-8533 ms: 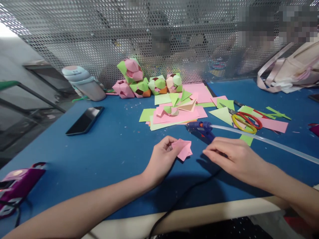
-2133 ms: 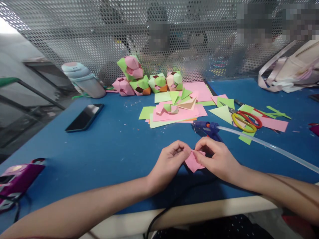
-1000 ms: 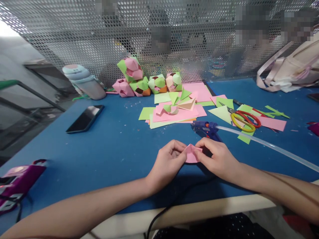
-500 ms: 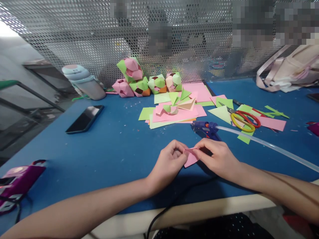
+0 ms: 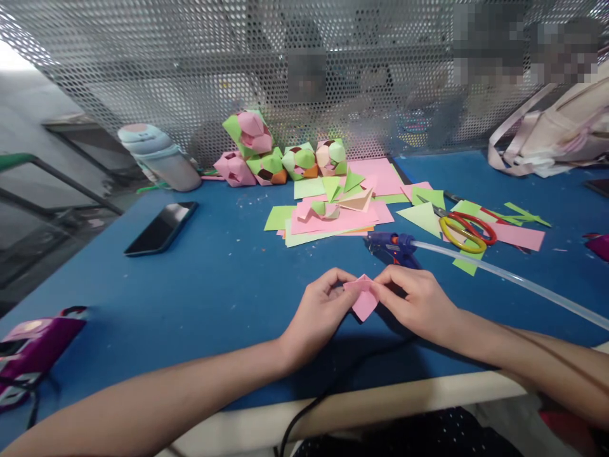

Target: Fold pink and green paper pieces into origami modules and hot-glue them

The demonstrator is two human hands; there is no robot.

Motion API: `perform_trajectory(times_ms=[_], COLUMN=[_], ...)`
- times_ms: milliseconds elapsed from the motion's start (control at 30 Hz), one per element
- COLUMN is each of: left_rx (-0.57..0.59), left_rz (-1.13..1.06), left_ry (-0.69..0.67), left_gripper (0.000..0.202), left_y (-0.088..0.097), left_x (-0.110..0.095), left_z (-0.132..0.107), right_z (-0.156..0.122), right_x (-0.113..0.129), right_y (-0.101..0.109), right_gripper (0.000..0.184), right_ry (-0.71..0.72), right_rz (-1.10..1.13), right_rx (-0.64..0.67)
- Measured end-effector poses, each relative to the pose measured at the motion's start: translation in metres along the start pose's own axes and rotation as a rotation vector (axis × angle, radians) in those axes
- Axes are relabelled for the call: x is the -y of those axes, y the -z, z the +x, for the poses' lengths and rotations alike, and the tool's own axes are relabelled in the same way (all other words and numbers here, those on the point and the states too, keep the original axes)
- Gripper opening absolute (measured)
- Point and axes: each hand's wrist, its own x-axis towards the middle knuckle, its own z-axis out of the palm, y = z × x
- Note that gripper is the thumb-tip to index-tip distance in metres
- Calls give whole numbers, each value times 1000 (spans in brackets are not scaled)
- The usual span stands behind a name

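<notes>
The left hand (image 5: pixel 326 306) and the right hand (image 5: pixel 413 297) hold one folded pink paper (image 5: pixel 365 308) between them, over the table (image 5: pixel 204 298) near its front edge. The left fingers pinch the left side of the paper; the right fingers pinch the right side. One paper corner points toward the person. The glue gun (image 5: pixel 394 246) lies just beyond the right hand, with the glue stick (image 5: pixel 504 275) extending rightward. Scissors (image 5: pixel 457 222) rest among scraps (image 5: pixel 521 236). Paper balls (image 5: pixel 271 162) stand farther back, one atop others.
</notes>
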Motion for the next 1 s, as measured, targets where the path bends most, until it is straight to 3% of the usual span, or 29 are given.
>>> perform_trajectory(times_ms=[167,300,433,533,700,867,1000], left_rx=[-13,-43,-55,-66,-89,-87,-85], left_rz=[-38,-145,-255,-297,-237,-134,-74], left_ry=[3,29,21,13,8,9,-2], left_gripper=[21,24,24,23,24,25,24], left_y=[2,8,11,11,10,11,11], left_x=[4,13,17,17,14,15,17], left_z=[3,11,16,18,17,18,18], right_z=[1,3,-3,-8,-3,14,23], right_x=[2,7,13,11,-11,-22,-28], right_y=[5,22,48,62,65,50,34], right_gripper=[10,13,23,33,49,44,37], right_ry=[21,92,167,38,-199,-232,-313], right_rz=[-14,-67,-314,-549,-828,-676,-419], right_rx=[9,11,225,355,273,111,83])
